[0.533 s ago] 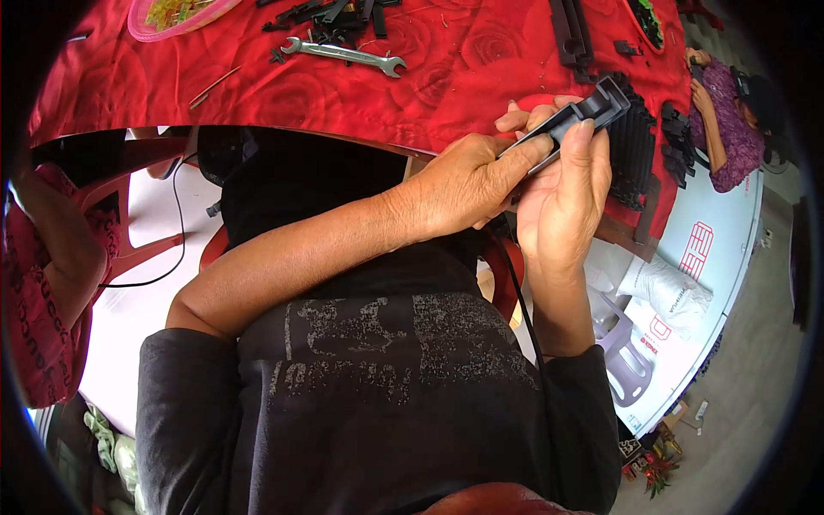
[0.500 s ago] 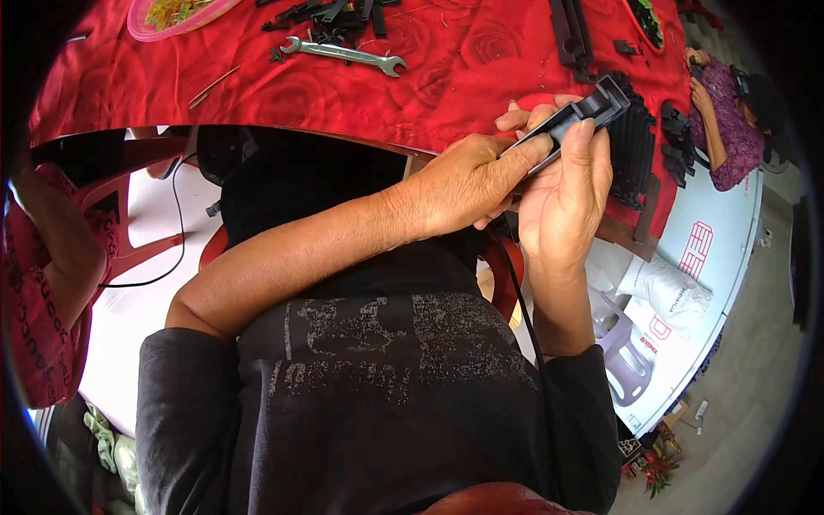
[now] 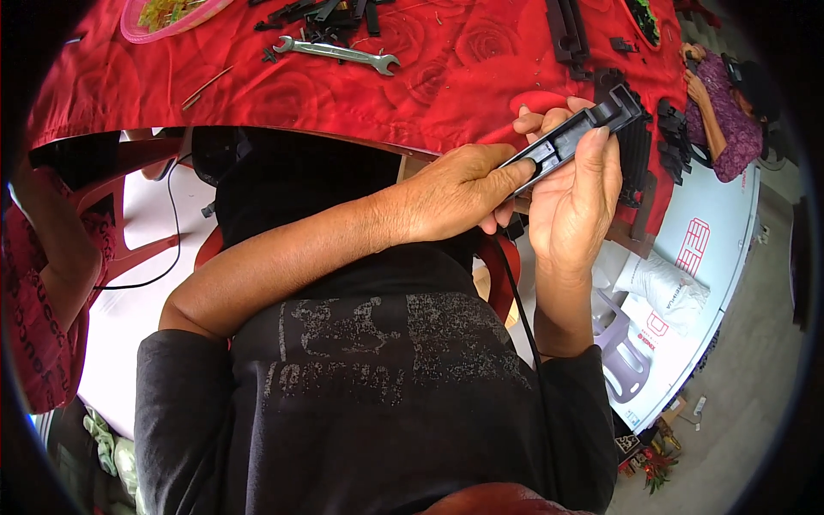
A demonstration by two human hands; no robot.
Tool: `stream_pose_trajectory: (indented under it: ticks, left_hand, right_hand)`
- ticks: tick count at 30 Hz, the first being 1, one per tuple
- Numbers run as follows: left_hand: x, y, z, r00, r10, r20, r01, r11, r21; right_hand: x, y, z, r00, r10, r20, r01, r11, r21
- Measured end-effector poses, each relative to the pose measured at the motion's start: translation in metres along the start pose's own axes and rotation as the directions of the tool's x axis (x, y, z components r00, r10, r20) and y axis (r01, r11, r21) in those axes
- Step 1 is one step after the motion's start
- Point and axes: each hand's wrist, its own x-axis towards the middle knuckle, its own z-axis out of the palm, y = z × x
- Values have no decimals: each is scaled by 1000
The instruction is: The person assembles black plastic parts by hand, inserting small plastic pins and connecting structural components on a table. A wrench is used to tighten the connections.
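A long black plastic part [image 3: 568, 139] with a hollow channel and a hooked end is held slantwise in both hands, just off the table edge. My left hand [image 3: 463, 190] grips its lower end, the thumb pressed into the channel beside a small light patch inside. My right hand [image 3: 573, 193] supports it from beneath and along the right side, with the thumb against its edge near the hooked end. Some fingers of both hands are hidden behind the part.
On the red tablecloth [image 3: 463, 94] lie an open-ended wrench [image 3: 336, 53], several loose black pieces [image 3: 326, 15], and a pink basket [image 3: 142, 36]. Stacked black parts [image 3: 633, 159] sit at the right edge. People sit left and far right [image 3: 730, 112]. A dark cable hangs beside my right forearm.
My left thumb has slid down the channel toward the lower end, so more of the part's inside shows. Both hands and the part have shifted slightly right.
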Motion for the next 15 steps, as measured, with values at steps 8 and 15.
stream_pose_trajectory:
  ticks: [8,15]
  left_hand:
    - [-1,7,1,1000,-9,5,9,999,40]
    - [-3,10,1,1000,30,-6,-29,996,88]
  right_hand:
    - [-3,-1,1,1000,-3,-1,3,1000,-8]
    - [-5,1,1,999,-40,10,40,998,55]
